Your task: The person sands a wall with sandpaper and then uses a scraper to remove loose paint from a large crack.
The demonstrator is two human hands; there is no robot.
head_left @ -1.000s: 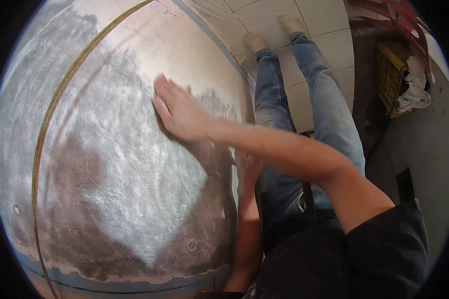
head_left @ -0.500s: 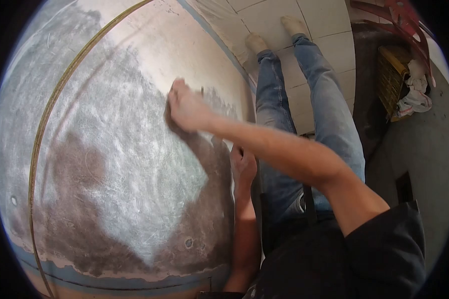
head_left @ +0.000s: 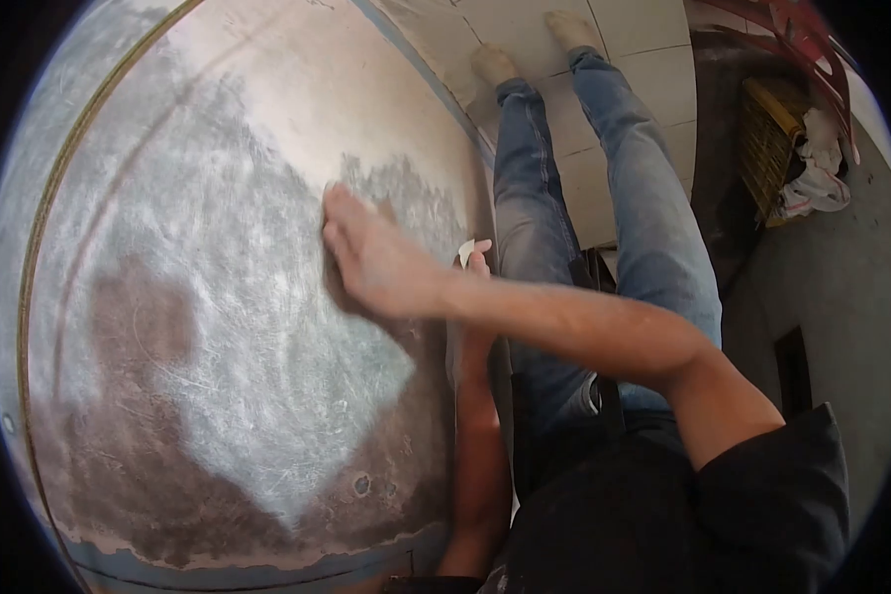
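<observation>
My right hand point(head_left: 381, 262), a little blurred, presses against a large curved panel point(head_left: 257, 386) with its fingers curled. Anything held under the palm is hidden. The panel has scratched silvery-grey areas, brown patches and a pale upper part. My left hand point(head_left: 477, 267) is at the panel's right edge, partly covered by my right forearm. A small pale piece of paper-like material point(head_left: 467, 252) sticks out between its thumb and fingers.
A yellowish-brown cord point(head_left: 38, 228) arcs along the panel's left side. My jeans and feet rest over pale floor tiles point(head_left: 643, 30). At the right are a yellow crate point(head_left: 767, 148), a white cloth point(head_left: 820, 183) and a red chair-like object point(head_left: 812, 49).
My right hand has moved slightly down across the panel. My left hand has shifted upward along the edge, and the pale piece now shows in it. The view has shifted slightly.
</observation>
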